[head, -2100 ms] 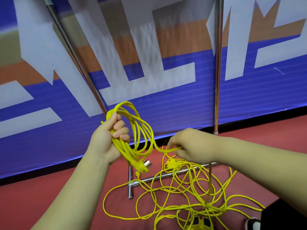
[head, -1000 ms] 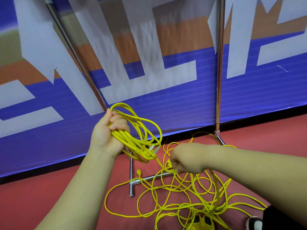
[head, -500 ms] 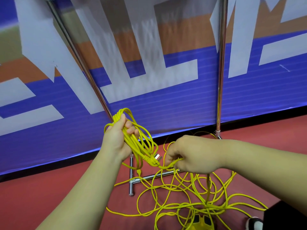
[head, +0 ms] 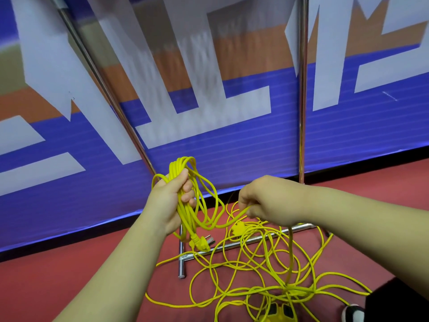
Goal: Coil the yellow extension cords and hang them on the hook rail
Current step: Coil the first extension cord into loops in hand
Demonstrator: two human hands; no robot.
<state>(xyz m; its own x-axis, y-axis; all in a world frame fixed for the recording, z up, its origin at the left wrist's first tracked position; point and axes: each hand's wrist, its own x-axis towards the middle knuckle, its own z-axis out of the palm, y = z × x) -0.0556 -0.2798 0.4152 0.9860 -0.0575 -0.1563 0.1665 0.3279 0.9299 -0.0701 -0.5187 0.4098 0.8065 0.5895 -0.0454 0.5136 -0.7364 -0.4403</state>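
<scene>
Head view showed the left hand (head: 170,202) clenched around a bundle of yellow cord loops. The coil (head: 179,164) stood roughly twelve-to-six through the fist, and its plug (head: 200,243) dangled at six o'clock below the palm. The right hand (head: 267,201), at three o'clock from the coil and near it, pinched a single strand (head: 232,220). This strand ran from the coil's lower loops up to the fingertips, then dropped toward the loose tangle (head: 287,292). The tangle was spread on the red floor (head: 69,287) at five o'clock, lying across the chrome foot of a stand (head: 182,263). The next loop would probably have to travel from three toward nine o'clock, across to the left fist. The right hand was the nearer one to the slack. No hook rail was visible.
</scene>
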